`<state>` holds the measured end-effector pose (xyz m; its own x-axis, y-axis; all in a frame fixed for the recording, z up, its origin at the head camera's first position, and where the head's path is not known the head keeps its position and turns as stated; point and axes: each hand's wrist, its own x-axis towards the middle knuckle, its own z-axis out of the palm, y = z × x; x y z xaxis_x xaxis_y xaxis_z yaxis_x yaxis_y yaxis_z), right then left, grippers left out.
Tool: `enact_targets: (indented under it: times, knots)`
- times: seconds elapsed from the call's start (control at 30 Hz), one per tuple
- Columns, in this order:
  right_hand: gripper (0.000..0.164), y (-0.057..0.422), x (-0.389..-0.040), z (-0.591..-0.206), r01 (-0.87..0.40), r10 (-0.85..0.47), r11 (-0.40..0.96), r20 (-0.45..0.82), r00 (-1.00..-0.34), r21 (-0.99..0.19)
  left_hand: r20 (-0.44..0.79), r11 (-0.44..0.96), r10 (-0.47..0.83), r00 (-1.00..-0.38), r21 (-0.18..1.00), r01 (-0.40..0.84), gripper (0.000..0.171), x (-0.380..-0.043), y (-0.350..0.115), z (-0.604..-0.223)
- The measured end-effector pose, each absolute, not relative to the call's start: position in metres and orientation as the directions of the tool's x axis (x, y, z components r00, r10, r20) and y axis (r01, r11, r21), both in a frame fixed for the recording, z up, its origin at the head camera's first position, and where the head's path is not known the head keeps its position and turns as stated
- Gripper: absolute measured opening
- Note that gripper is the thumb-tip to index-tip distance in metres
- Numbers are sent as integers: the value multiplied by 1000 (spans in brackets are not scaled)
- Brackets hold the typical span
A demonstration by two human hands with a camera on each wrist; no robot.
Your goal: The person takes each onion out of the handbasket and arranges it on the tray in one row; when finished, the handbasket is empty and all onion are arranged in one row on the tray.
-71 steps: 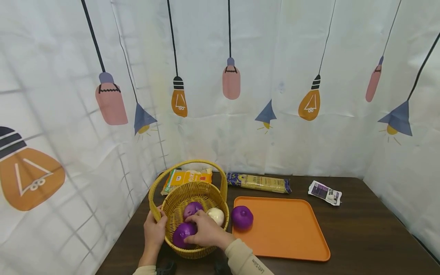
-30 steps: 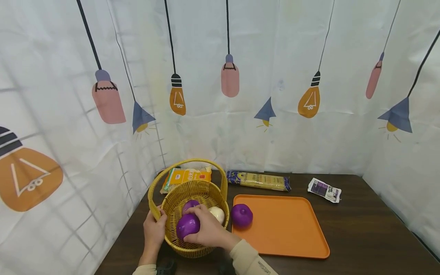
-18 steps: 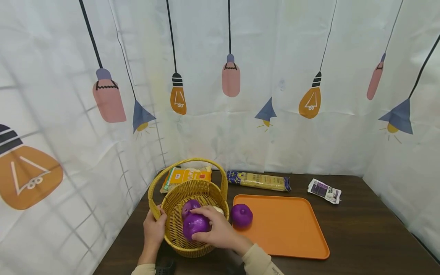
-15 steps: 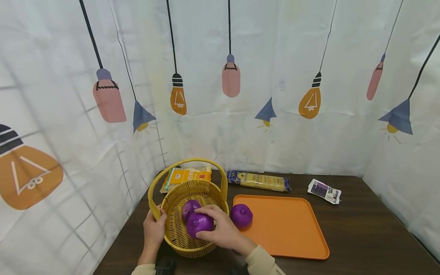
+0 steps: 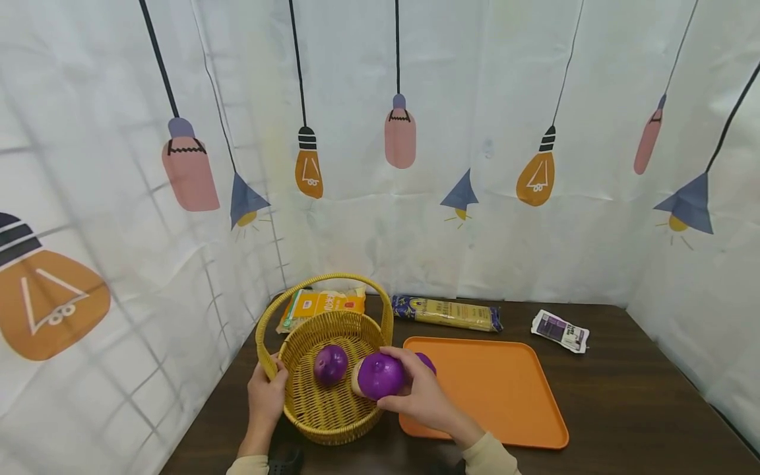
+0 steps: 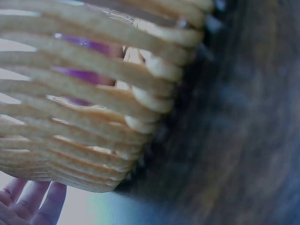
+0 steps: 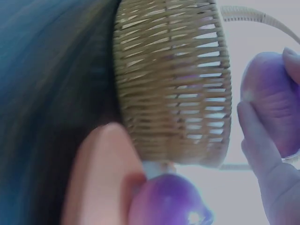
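My left hand (image 5: 266, 398) grips the left side of the yellow wicker basket (image 5: 328, 437) at the foot of its handle; in the left wrist view, its fingertips (image 6: 52, 199) show beside the woven wall. My right hand (image 5: 426, 398) holds a smooth purple onion (image 5: 377, 376) between thumb and fingers, over the basket's right rim. In the right wrist view, this onion (image 7: 269, 101) is higher than the rim. Inside the basket lie another purple onion (image 5: 330, 365) and a pale round vegetable (image 5: 356, 379), mostly hidden behind the held one. A third purple onion (image 5: 426, 362) peeks out behind my right hand.
An orange tray (image 5: 493, 396) lies right of the basket, its left edge close to it. Behind stand an orange-and-yellow packet (image 5: 329, 301) and a long yellow-and-blue packet (image 5: 448, 313). A small white-and-purple packet (image 5: 561, 331) lies at the back right of the dark table (image 5: 641, 396).
My right hand has lifted the purple onion from the basket's near left part and carried it right to the rim. The left hand keeps its place on the basket.
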<state>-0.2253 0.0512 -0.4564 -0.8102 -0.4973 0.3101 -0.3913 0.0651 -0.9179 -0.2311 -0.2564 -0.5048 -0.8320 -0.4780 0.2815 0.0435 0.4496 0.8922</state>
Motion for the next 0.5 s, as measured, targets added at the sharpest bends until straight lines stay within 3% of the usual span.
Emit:
enact_targets:
  times: [0.23,0.5]
  knots:
    - [73,68,-220,-468,-353,-428,17,312,-848,-935,284,449,-479,-830,892,46,8,-231,-256,-504]
    - [73,78,-219,-479,-321,-245,46,300,-922,-946,281,455,-466,-839,889,45,10,-231,-258,-504]
